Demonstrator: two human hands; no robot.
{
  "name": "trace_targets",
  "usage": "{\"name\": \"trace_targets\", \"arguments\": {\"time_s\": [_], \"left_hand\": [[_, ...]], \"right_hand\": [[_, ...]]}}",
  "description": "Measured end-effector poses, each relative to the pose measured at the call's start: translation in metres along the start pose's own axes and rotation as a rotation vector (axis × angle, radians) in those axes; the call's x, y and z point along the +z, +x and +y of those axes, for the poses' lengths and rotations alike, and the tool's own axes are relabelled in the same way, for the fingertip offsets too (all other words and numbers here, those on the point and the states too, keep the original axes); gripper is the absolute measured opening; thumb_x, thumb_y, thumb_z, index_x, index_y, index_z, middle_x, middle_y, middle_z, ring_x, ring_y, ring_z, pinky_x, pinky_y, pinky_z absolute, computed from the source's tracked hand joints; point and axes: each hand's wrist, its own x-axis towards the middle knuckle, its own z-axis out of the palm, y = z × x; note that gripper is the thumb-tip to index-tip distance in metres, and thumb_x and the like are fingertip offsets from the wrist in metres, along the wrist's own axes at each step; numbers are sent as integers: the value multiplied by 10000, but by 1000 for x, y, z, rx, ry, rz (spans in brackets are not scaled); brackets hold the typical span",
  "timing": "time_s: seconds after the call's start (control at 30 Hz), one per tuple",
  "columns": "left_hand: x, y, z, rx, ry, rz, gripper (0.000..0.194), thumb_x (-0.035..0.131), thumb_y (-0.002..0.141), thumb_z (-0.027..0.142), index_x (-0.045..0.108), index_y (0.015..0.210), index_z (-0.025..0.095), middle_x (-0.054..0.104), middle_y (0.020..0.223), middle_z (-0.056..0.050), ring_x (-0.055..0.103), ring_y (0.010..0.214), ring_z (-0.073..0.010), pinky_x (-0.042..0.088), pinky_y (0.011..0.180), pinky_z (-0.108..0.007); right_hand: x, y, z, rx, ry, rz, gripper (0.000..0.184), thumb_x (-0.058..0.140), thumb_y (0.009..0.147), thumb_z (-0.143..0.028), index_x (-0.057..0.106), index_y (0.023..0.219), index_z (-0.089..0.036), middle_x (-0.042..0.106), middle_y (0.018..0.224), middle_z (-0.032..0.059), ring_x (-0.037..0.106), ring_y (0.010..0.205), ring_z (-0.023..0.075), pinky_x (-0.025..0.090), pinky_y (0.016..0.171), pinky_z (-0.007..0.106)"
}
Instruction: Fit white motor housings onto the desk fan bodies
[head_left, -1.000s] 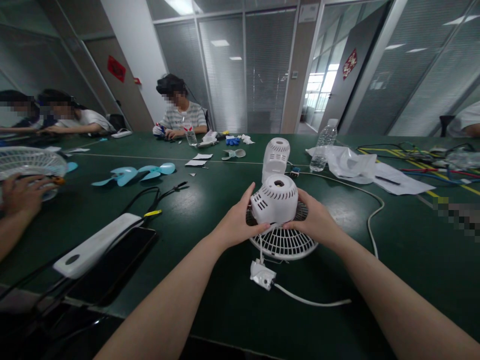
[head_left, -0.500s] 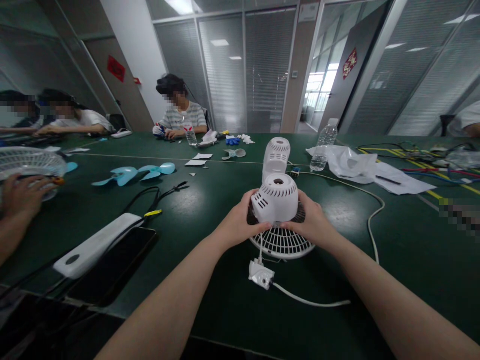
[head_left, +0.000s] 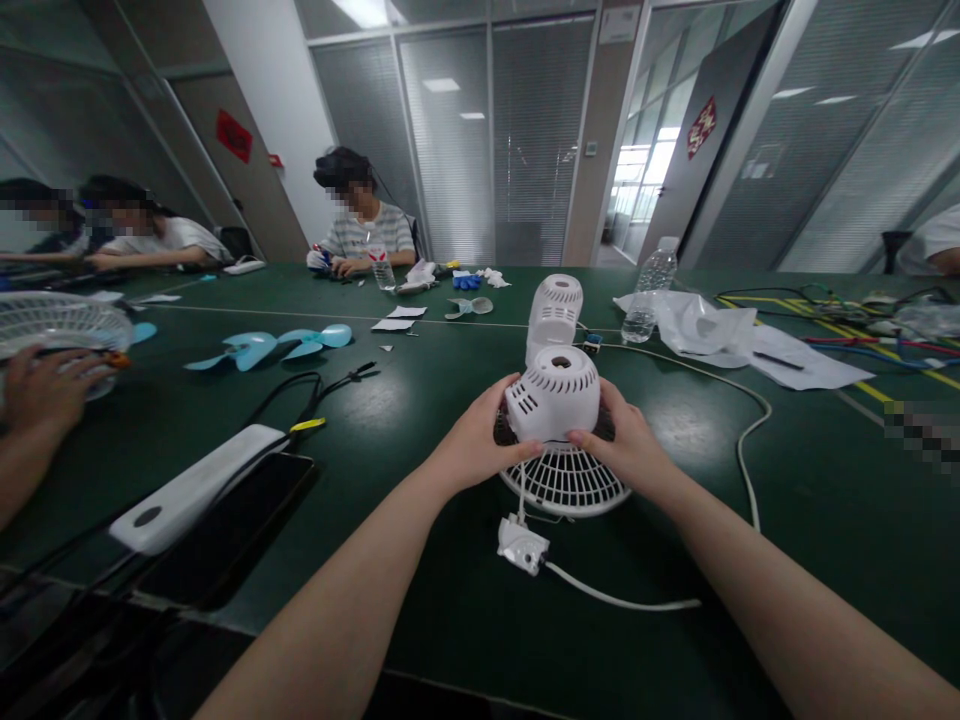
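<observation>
A white slotted fan motor housing [head_left: 553, 398] sits upright above a round white fan grille [head_left: 574, 485], which lies on the table in front of me. My left hand [head_left: 484, 435] grips the housing from the left, thumb along its lower front edge. From the right, my right hand [head_left: 626, 435] holds the same housing, its thumb also at the lower front. Fingers of both hands are partly hidden behind it. Below the grille rests a small white plastic part [head_left: 523, 545] with a white cord [head_left: 622, 600]. Just behind stands another white slotted housing [head_left: 555, 310].
Blue fan blades [head_left: 251, 350], a white power bank [head_left: 196, 490] and a black phone [head_left: 229, 530] lie to the left. A co-worker's hand [head_left: 49, 395] is by another grille [head_left: 64, 322]. A plastic bottle [head_left: 651, 290] and crumpled bag [head_left: 701, 325] stand right of centre.
My right thumb has shifted slightly up and left along the housing's lower edge. The housing and my left hand stay almost where they were.
</observation>
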Motion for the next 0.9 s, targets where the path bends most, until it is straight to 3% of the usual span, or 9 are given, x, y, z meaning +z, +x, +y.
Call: {"name": "trace_targets", "arguments": {"time_s": [0.13, 0.3, 0.43, 0.57, 0.9], "left_hand": [[0, 1, -4, 5, 32, -1, 962, 764, 708, 443, 242, 1497, 266, 375, 1488, -139, 390, 1352, -334, 347, 1104, -541], [-5, 3, -6, -40, 108, 9, 1012, 758, 710, 432, 168, 1525, 315, 471, 1338, -113, 521, 1208, -306, 442, 1010, -509], [-7, 4, -3, -19, 172, 64, 982, 784, 682, 391, 259, 1506, 285, 552, 1229, -92, 566, 1116, -284, 468, 970, -493], [-6, 4, -2, 8, 175, 113, 927, 799, 664, 343, 345, 1467, 252, 571, 1283, -95, 575, 1105, -270, 475, 966, -473], [-4, 4, -5, -20, 172, 88, 784, 757, 707, 358, 419, 1405, 242, 549, 1308, -105, 552, 1159, -280, 473, 973, -483]], "right_hand": [[2, 0, 2, -16, 4, 11, 754, 676, 819, -432, 309, 1458, -270, 577, 1347, 127, 564, 1220, 335, 468, 986, 528], [3, 0, 3, -26, 17, 29, 761, 669, 819, -451, 310, 1461, -258, 563, 1360, 133, 562, 1220, 333, 474, 983, 510], [3, 0, 2, -21, 16, 27, 752, 661, 824, -451, 312, 1464, -266, 577, 1346, 125, 567, 1213, 331, 469, 988, 511], [4, 0, 3, -5, 12, 37, 730, 651, 828, -443, 327, 1456, -257, 594, 1324, 126, 586, 1183, 335, 480, 965, 511], [6, -1, 1, 21, -25, 53, 745, 646, 827, -423, 312, 1466, -235, 609, 1293, 143, 599, 1153, 342, 491, 931, 514]]}}
